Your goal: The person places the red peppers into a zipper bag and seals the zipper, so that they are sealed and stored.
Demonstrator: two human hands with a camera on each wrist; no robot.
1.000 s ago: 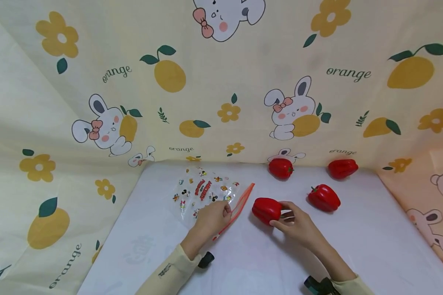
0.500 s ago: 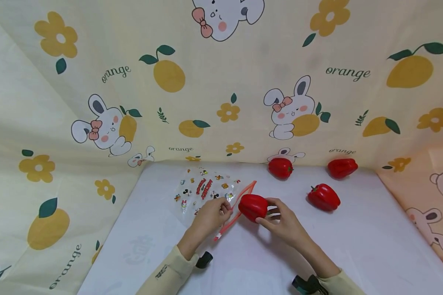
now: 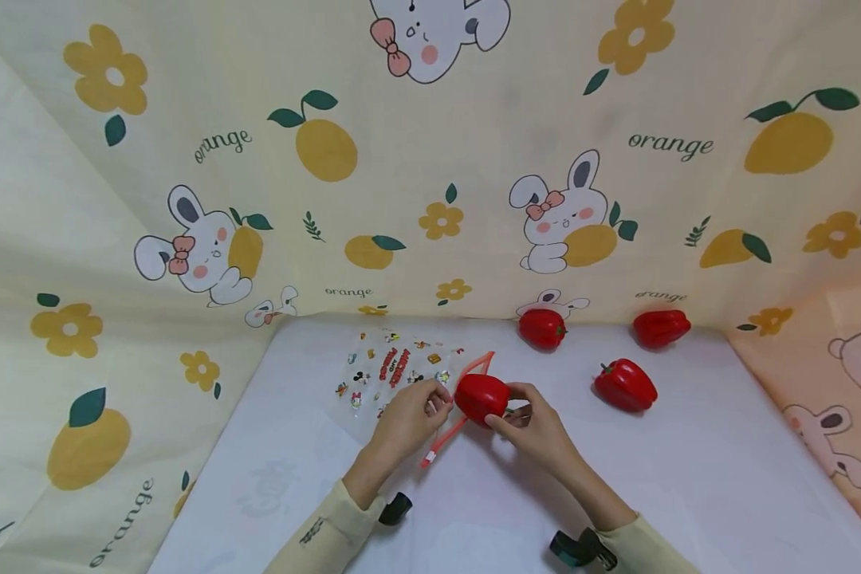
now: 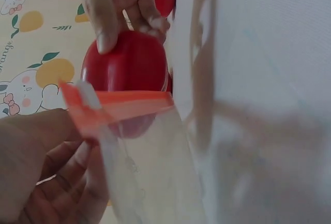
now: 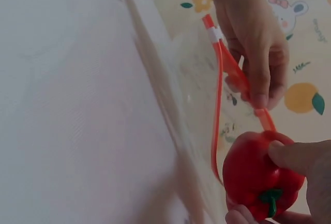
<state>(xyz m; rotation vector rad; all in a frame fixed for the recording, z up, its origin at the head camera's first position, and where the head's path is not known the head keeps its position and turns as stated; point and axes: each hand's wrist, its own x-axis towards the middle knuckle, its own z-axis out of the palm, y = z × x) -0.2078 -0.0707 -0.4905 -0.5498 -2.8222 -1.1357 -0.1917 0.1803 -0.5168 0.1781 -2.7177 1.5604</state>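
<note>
Glossy pepper (image 3: 481, 397), clear crinkly bag (image 3: 395, 375)

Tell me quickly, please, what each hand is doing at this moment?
Left hand: pinches the orange zip edge of the clear printed plastic bag, holding it open.
Right hand: grips the glossy red bell pepper at the bag's mouth.

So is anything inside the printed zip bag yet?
Not as far as shows. The bag lies flat, its mouth pinched open by the left hand. The right hand holds a red pepper at the opening; how far in is unclear.
</note>
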